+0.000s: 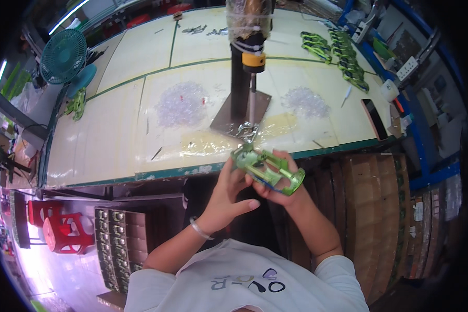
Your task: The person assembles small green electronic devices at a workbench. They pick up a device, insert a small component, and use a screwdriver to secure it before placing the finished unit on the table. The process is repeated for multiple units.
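A green, shiny, open-framed plastic part [268,169] is held up just in front of the table's near edge. My right hand [287,195] grips it from below and from the right, fingers curled around its side. My left hand [223,195] is beside the part's left end, fingers stretched up along it and thumb spread apart; whether its fingertips press on the part is hard to tell. Right beyond the part, the shaft of a hanging tool [252,99] with a yellow collar points down at clear, glossy material. What the part's underside looks like is hidden.
Two heaps of small clear pieces [182,104] lie on the pale table [99,140]. More green parts [343,57], a phone [374,119] and a white pen-like stick [346,95] are on the right. A fan [63,56] stands left; red stools [67,233] and stacked trays [122,244] stand below.
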The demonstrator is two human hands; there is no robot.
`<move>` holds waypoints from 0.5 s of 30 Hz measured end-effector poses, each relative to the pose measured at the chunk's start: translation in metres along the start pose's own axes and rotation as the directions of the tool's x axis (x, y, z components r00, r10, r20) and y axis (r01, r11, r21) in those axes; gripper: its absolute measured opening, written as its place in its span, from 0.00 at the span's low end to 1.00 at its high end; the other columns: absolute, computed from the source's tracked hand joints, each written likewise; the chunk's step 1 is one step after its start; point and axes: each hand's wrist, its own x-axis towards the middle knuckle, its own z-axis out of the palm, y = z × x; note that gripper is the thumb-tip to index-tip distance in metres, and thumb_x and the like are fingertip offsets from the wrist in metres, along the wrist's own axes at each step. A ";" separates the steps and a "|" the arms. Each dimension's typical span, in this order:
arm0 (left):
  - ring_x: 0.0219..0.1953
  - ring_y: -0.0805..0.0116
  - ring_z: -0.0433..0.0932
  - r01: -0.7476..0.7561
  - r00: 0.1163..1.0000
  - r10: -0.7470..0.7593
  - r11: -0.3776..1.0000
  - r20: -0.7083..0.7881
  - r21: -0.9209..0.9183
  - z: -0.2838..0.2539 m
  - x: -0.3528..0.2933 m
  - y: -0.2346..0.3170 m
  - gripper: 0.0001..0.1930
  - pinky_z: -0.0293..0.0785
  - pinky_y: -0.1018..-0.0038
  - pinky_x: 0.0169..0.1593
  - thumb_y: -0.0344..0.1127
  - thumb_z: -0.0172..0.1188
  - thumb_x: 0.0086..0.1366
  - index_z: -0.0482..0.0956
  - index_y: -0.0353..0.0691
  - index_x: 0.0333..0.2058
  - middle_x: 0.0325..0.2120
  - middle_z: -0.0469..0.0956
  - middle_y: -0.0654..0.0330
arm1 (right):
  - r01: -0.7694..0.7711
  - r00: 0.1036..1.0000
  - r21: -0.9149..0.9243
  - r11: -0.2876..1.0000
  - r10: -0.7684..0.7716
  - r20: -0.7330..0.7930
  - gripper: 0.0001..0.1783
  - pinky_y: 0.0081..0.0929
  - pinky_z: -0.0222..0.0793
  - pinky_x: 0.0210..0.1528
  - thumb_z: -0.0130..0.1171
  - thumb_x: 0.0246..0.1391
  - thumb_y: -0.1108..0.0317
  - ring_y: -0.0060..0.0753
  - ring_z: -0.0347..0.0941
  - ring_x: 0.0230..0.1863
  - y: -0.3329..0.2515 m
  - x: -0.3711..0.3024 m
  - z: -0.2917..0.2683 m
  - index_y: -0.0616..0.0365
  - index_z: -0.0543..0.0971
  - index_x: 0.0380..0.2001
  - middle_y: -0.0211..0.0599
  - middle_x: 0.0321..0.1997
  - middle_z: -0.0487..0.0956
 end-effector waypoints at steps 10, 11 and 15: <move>0.32 0.78 0.70 -0.173 0.785 0.439 0.833 -0.438 0.525 -0.075 -0.027 0.028 0.06 0.65 0.83 0.38 0.23 0.53 0.53 0.73 0.33 0.32 0.29 0.72 0.62 | 0.374 0.846 -0.351 0.859 -0.471 -0.251 0.25 0.30 0.69 0.22 0.41 0.52 0.48 0.38 0.72 0.26 -0.092 -0.066 0.011 0.56 0.66 0.44 0.47 0.33 0.72; 0.31 0.78 0.70 -0.156 0.756 0.429 0.852 -0.494 0.500 -0.079 -0.030 0.030 0.05 0.65 0.83 0.37 0.23 0.52 0.54 0.73 0.33 0.31 0.28 0.73 0.62 | 0.423 0.773 -0.448 0.787 -0.572 -0.275 0.22 0.29 0.69 0.22 0.42 0.51 0.52 0.34 0.71 0.25 -0.121 -0.058 0.006 0.56 0.67 0.43 0.43 0.32 0.73; 0.29 0.79 0.70 -0.158 0.739 0.449 0.840 -0.503 0.519 -0.087 -0.035 0.024 0.04 0.66 0.84 0.35 0.26 0.54 0.54 0.73 0.32 0.29 0.24 0.73 0.63 | 0.170 0.474 -0.943 0.286 -0.863 -0.176 0.17 0.23 0.65 0.25 0.48 0.46 0.63 0.24 0.69 0.26 -0.230 -0.036 -0.032 0.57 0.69 0.41 0.34 0.31 0.72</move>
